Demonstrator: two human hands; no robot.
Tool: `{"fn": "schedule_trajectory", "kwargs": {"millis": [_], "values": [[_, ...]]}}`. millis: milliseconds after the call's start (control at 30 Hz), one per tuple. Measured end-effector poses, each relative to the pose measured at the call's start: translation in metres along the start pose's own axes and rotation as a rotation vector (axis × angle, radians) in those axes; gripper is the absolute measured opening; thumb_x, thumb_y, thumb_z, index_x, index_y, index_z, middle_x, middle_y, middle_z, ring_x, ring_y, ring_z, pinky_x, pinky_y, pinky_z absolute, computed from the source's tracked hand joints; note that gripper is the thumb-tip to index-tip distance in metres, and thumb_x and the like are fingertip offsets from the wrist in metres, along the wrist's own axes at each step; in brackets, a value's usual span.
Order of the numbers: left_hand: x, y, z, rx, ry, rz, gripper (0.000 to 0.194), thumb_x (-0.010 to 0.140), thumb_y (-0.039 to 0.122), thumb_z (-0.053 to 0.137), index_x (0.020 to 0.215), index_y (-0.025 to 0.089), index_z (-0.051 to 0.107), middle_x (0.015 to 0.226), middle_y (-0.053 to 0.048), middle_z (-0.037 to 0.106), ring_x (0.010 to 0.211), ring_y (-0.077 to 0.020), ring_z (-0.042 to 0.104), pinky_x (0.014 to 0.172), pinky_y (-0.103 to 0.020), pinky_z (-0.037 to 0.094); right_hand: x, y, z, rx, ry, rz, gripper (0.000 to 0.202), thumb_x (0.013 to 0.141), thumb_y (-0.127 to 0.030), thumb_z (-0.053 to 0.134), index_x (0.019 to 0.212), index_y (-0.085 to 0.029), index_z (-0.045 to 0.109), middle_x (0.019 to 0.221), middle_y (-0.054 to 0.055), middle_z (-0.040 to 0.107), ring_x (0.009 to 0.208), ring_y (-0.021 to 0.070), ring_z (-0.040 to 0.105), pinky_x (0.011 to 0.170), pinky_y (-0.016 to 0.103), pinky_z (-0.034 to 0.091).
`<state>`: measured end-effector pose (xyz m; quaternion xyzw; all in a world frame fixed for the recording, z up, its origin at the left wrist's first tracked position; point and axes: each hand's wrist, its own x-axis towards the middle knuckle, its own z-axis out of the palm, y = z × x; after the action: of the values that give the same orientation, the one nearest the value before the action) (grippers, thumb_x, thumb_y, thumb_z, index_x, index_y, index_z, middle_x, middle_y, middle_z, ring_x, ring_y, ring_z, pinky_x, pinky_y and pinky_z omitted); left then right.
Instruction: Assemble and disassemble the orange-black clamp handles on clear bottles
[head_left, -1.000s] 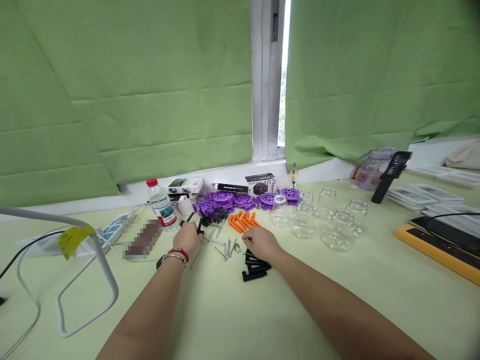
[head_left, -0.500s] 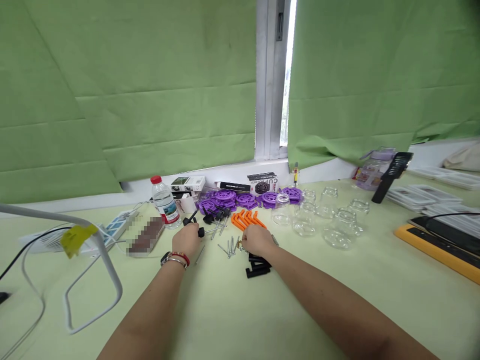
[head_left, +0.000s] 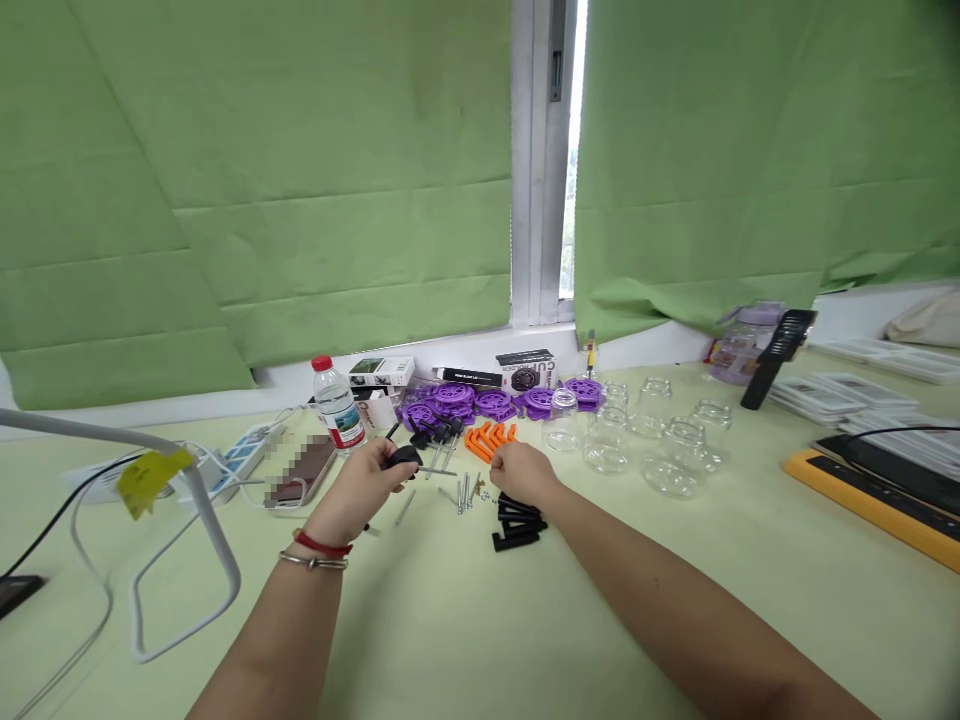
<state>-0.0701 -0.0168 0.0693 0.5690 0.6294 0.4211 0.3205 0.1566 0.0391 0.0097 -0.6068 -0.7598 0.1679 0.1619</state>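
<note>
My left hand (head_left: 367,483) is closed round a black part (head_left: 405,457) with a thin metal rod pointing right. The fingers of my right hand (head_left: 525,472) are pressed together just in front of the orange hooked pieces (head_left: 486,440); whatever they hold is hidden. Between the hands lie several metal screws (head_left: 467,495) and tiny brass-coloured bits. Several black L-shaped pieces (head_left: 516,540) rest below my right hand. More black parts with metal rods (head_left: 442,432) lie behind, beside the purple wheel-like pieces (head_left: 454,398).
A red-capped water bottle (head_left: 337,408) and a phone (head_left: 306,472) are at left, near a grey metal frame (head_left: 217,530). Clear jars (head_left: 671,470) stand at right, before a black comb-like tool (head_left: 780,355) and an orange-and-black device (head_left: 862,505).
My left hand has turned, showing more of its back and the black part. My right hand has moved slightly right and up, uncovering the tiny brass-coloured bits.
</note>
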Motion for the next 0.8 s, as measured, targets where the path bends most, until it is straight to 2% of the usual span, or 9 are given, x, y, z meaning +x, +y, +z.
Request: {"fn": "schedule_trajectory", "kwargs": {"millis": [100,200,267,367,433,567,700,800], "values": [[-0.007,-0.005,0.005,-0.267,-0.109,-0.053,0.035,0.062,0.046,0.067,0.077,0.018,0.053,0.078,-0.004,0.065,0.078,-0.0211,0.063,0.068,-0.032,0.045,-0.011,0.011,-0.011,0.056,0.032,-0.018,0.012,0.072,-0.020,0.053,0.075,-0.019,0.064,0.075,0.002,0.065,0.067,0.0137,0.056,0.055,0.022,0.034],[-0.008,-0.019,0.016,-0.301,-0.026,-0.181,0.039,0.064,0.050,0.064,0.080,0.016,0.054,0.081,-0.008,0.067,0.088,-0.0241,0.062,0.077,-0.036,0.041,-0.025,0.023,-0.016,0.194,0.060,-0.022,0.009,0.070,-0.021,0.054,0.071,-0.018,0.062,0.070,0.001,0.063,0.063,0.0126,0.054,0.055,0.022,0.034],[-0.007,-0.028,0.025,-0.331,0.011,-0.232,0.038,0.067,0.051,0.061,0.080,0.016,0.055,0.078,-0.009,0.069,0.094,-0.0260,0.061,0.083,-0.039,0.037,-0.035,0.027,-0.016,0.391,0.054,-0.003,0.009,0.069,-0.024,0.054,0.069,-0.017,0.061,0.065,0.001,0.060,0.059,0.0120,0.051,0.054,0.022,0.034],[-0.006,-0.039,0.034,-0.413,0.043,-0.236,0.037,0.067,0.051,0.060,0.077,0.016,0.055,0.074,-0.009,0.068,0.090,-0.0262,0.062,0.086,-0.039,0.035,-0.052,0.024,-0.014,0.706,-0.021,0.022,0.013,0.068,-0.028,0.055,0.070,-0.016,0.059,0.061,-0.001,0.056,0.057,0.0108,0.048,0.054,0.022,0.035],[-0.006,-0.044,0.037,-0.437,0.049,-0.220,0.037,0.066,0.051,0.061,0.077,0.016,0.055,0.074,-0.007,0.068,0.090,-0.0260,0.062,0.089,-0.040,0.034,-0.063,0.019,-0.012,0.838,-0.093,0.012,0.015,0.067,-0.029,0.057,0.072,-0.015,0.060,0.062,-0.002,0.056,0.058,0.0102,0.047,0.056,0.022,0.035],[-0.004,-0.056,0.044,-0.464,0.038,-0.214,0.038,0.066,0.052,0.062,0.080,0.017,0.056,0.075,-0.008,0.069,0.095,-0.0265,0.061,0.089,-0.039,0.036,-0.080,0.013,-0.009,0.944,-0.187,-0.064,0.016,0.068,-0.030,0.059,0.075,-0.016,0.062,0.068,-0.002,0.057,0.061,0.0098,0.047,0.059,0.023,0.036],[-0.002,-0.065,0.055,-0.504,0.015,-0.234,0.034,0.073,0.046,0.057,0.086,0.015,0.056,0.079,-0.009,0.070,0.096,-0.0241,0.061,0.087,-0.037,0.039,-0.083,0.018,-0.004,0.962,-0.173,-0.083,0.015,0.069,-0.030,0.059,0.075,-0.016,0.061,0.067,-0.002,0.055,0.060,0.0096,0.045,0.057,0.022,0.034],[-0.001,-0.065,0.064,-0.539,-0.013,-0.243,0.029,0.077,0.042,0.053,0.087,0.016,0.057,0.082,-0.009,0.070,0.094,-0.0223,0.063,0.084,-0.035,0.042,-0.081,0.023,-0.004,0.964,-0.160,-0.044,0.014,0.069,-0.029,0.059,0.074,-0.016,0.061,0.062,-0.003,0.052,0.056,0.0090,0.041,0.053,0.021,0.030]]}}
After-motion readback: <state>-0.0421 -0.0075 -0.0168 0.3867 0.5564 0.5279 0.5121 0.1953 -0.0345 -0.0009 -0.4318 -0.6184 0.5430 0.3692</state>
